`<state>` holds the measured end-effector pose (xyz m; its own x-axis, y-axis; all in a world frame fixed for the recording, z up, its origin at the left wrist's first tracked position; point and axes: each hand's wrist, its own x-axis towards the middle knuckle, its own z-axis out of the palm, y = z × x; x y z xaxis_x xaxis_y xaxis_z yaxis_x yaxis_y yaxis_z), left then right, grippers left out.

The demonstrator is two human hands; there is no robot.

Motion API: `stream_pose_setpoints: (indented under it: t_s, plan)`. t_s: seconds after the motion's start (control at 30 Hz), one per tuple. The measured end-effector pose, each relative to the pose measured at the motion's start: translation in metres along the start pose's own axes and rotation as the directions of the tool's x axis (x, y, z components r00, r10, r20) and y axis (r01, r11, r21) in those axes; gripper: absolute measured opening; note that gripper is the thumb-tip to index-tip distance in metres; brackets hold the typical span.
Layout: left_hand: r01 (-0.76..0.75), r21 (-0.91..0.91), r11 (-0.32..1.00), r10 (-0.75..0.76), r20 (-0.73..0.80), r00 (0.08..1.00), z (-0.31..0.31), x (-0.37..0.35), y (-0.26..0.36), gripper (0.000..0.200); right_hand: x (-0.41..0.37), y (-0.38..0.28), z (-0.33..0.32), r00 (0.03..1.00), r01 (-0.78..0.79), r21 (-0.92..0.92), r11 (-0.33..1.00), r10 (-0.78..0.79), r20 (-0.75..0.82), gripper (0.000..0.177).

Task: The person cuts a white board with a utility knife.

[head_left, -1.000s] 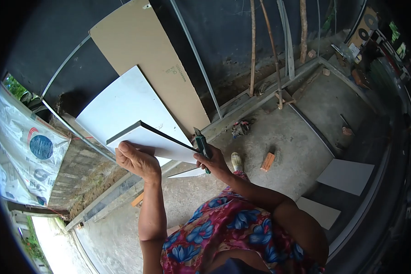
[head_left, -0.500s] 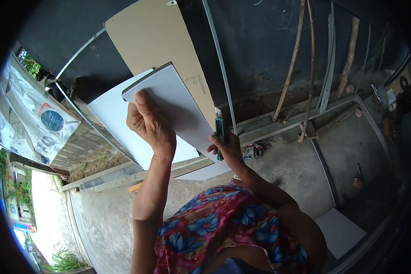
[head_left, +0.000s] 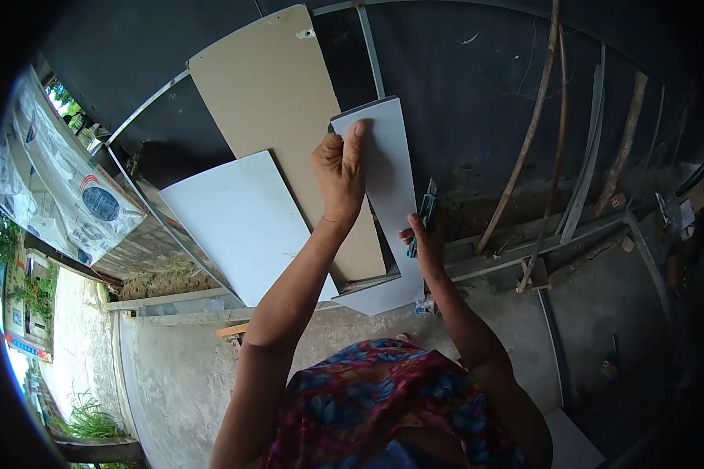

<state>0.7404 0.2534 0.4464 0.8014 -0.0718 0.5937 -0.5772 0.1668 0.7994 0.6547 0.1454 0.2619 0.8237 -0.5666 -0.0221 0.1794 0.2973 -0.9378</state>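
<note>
The white panel (head_left: 391, 168) is held up in front of the body, apparently so that its length can be steadied by 2 hands. Its top end is grasped by the left hand (head_left: 339, 176), with the thumb laid over the pale face and the other fingers curled at the edge. By the right hand (head_left: 430, 246), a green utility knife (head_left: 427, 211) is clasped blade up, likely to free some fingertips for the panel's side; whether it is pressed by them cannot be told.

Behind, a brown board (head_left: 270, 86) and a white sheet (head_left: 231, 223) are leaned towards the dark wall (head_left: 461, 102), probably to keep them upright. The rough grey floor (head_left: 176, 375) is seen below, with no worktop in view. Wooden poles (head_left: 533, 129) are propped at the right, and printed plastic sheeting (head_left: 62, 176) is hung at the left.
</note>
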Motion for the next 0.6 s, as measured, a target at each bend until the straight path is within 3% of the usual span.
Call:
stream_pose_setpoints:
  t_s: [0.07,0.13,0.27,0.4,0.47,0.6]
  plan:
    - [-0.014,0.026,1.0,0.012,0.049,0.999,0.013,0.017,-0.008,0.041,0.027,0.007,-0.006,0.999,-0.031,-0.007,0.999,0.031,-0.015,0.033]
    - [0.074,-0.017,0.997,-0.071,0.102,0.992,0.026,0.032,-0.019,0.041,0.05,0.013,-0.009,0.997,-0.051,-0.018,0.999,0.05,-0.064,0.037]
    - [-0.004,0.251,0.968,-0.057,0.235,0.97,0.037,0.073,-0.071,0.043,0.072,0.029,-0.018,0.981,-0.054,0.002,0.999,0.053,-0.188,0.043]
    - [0.06,0.04,0.997,-0.068,0.248,0.966,0.038,0.115,-0.125,0.042,0.039,0.036,-0.045,0.957,-0.111,-0.067,0.992,0.088,-0.278,0.043]
    - [0.129,0.026,0.991,-0.131,0.289,0.948,0.031,0.136,-0.15,0.036,0.005,0.047,-0.064,0.938,-0.089,-0.084,0.993,0.055,-0.343,0.041]
    - [0.265,-0.044,0.963,-0.238,0.317,0.918,0.031,0.171,-0.21,0.032,-0.073,0.104,-0.133,0.866,-0.214,-0.162,0.963,0.111,-0.488,0.031]
